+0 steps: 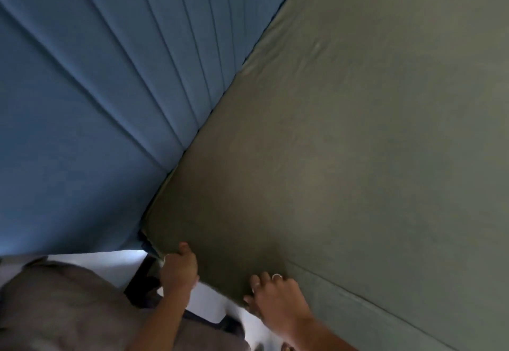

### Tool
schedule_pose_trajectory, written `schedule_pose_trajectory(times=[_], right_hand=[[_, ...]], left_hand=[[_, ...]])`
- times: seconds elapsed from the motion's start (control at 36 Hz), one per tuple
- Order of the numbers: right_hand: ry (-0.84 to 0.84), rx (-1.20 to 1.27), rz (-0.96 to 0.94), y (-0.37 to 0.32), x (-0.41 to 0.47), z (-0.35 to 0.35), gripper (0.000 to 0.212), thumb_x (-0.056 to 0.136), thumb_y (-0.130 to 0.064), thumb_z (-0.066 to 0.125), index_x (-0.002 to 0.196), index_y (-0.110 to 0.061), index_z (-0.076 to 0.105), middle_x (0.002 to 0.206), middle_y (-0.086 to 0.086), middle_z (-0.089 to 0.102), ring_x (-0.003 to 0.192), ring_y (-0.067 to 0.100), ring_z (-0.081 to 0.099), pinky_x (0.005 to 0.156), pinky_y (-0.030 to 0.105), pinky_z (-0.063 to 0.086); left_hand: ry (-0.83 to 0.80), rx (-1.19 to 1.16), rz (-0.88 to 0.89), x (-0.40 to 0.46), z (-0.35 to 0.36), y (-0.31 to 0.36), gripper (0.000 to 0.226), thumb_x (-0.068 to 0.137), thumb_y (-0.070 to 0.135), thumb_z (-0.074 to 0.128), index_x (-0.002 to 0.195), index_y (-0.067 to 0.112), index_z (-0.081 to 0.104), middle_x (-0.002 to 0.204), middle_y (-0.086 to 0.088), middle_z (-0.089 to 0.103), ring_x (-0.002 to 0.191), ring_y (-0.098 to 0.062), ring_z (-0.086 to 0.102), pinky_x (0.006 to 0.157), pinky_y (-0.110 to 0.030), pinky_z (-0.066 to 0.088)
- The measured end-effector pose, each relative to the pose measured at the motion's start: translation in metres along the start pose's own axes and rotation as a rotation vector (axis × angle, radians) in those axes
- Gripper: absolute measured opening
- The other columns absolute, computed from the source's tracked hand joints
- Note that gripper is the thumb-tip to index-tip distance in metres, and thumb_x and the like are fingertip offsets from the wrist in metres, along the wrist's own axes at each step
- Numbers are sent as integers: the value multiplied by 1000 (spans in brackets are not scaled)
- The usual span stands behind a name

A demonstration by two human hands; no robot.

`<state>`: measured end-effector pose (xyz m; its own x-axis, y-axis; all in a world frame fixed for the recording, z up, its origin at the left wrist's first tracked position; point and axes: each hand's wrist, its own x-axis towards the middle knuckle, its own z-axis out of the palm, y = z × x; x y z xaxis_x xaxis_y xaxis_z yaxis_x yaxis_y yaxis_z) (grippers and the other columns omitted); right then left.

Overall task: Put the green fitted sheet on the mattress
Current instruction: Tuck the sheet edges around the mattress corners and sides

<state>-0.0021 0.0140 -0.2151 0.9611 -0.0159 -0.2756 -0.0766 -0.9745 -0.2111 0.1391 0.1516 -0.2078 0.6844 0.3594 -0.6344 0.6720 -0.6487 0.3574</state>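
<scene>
Green sheet (344, 158) lying stretched over the mattress top, nearly smooth, running right up against the blue padded headboard (96, 89); only the near corner being worked at, low in the view.

Doing this step well, as a judgement: hooking the elastic hem fully under the corner of the mattress, not just over its edge, then drawing the slack down and along the side so the corner seam sits square. Pulling evenly with both hands, keeping the cloth from springing back off the corner. Lifting the corner slightly probably making the tuck easier.

Left hand (180, 271) gripping at the very corner, thumb lying on top of the sheet, fingers curled down over the edge and out of sight below; appearing to be pinching the hem, though the hem itself partly hidden. Right hand (271, 295) sitting just along the same edge, fingers bent and pressing onto the cloth, fingertips wrapping over the rim, rings showing on two fingers; seeming to be holding the sheet's border too, though the underside of the grip cannot be seen.

Beyond the hands: a faint crease line running across the sheet near the right forearm, a few soft wrinkles further up by the headboard. Below the corner, a strip of pale floor (110, 265) and a dark bed frame part (143, 276) showing. Grey clothing (68, 309) filling the lower left.
</scene>
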Motion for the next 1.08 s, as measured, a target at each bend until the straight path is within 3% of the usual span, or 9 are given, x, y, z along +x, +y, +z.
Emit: schedule_pose_trajectory(times=[0.11, 0.25, 0.36, 0.5, 0.64, 0.78, 0.89, 0.97, 1.08], right_hand=[[56, 35, 141, 34, -66, 21, 39, 60, -56, 46, 59, -21, 66, 56, -4, 53, 36, 17, 49, 33, 22, 36], [39, 41, 284, 62, -138, 34, 57, 51, -65, 61, 85, -20, 53, 81, 2, 45, 36, 18, 49, 34, 26, 37], [54, 1, 395, 64, -164, 41, 75, 25, -47, 90, 82, -19, 53, 61, 1, 56, 38, 20, 52, 34, 29, 38], [121, -80, 564, 72, -183, 28, 51, 30, -39, 94, 65, -14, 66, 52, 4, 54, 38, 24, 54, 39, 27, 41], [50, -32, 655, 74, -202, 27, 57, 22, -41, 96, 58, -10, 64, 46, 6, 49, 34, 23, 51, 40, 24, 35], [80, -85, 645, 72, -208, 28, 48, 28, -37, 96, 56, -15, 63, 46, 3, 47, 34, 19, 48, 47, 25, 20], [110, -113, 596, 77, -213, 36, 44, 32, -36, 96, 58, -20, 63, 47, 0, 47, 34, 18, 48, 42, 23, 29], [91, -135, 566, 81, -215, 39, 43, 33, -34, 95, 61, -21, 64, 51, -1, 50, 38, 18, 50, 44, 22, 33], [44, -176, 508, 78, -223, 41, 40, 32, -23, 88, 67, -26, 67, 60, -3, 55, 49, 17, 56, 48, 25, 41]], left_hand=[[-379, -89, -135, -70, 33, -4, 68, 94, 56, 36, 61, -1, 52, 45, -12, 50, 25, -16, 43, 29, -15, 27], [-742, 286, -43, -143, 72, -34, 97, 76, 83, 32, 103, -3, 67, 104, -22, 69, 90, -27, 69, 69, -27, 51], [-551, 528, 100, -159, 96, -62, 75, 84, 75, 36, 103, 9, 65, 87, -1, 70, 103, -15, 65, 88, -23, 49], [-722, 23, 19, -163, 105, -90, 55, 91, 40, 60, 47, 13, 43, 34, 0, 39, 25, -11, 37, 31, -12, 25], [-665, -95, -41, -195, 110, -87, 35, 88, 35, 66, 80, 2, 60, 69, -13, 63, 57, -19, 59, 37, -15, 43], [-522, -99, 77, -193, 132, -93, 40, 90, 28, 64, 62, 2, 58, 45, -5, 61, 36, -13, 58, 35, -16, 43], [-415, 126, 299, -185, 143, -104, 46, 94, 34, 55, 52, 18, 63, 55, -1, 69, 79, -26, 69, 84, -38, 53], [-355, 225, 458, -186, 142, -105, 44, 97, 33, 49, 58, 20, 65, 78, -9, 74, 92, -28, 66, 86, -35, 47], [-393, 155, 442, -178, 144, -112, 45, 95, 28, 54, 51, 22, 62, 44, 11, 62, 87, -24, 69, 89, -38, 49]])
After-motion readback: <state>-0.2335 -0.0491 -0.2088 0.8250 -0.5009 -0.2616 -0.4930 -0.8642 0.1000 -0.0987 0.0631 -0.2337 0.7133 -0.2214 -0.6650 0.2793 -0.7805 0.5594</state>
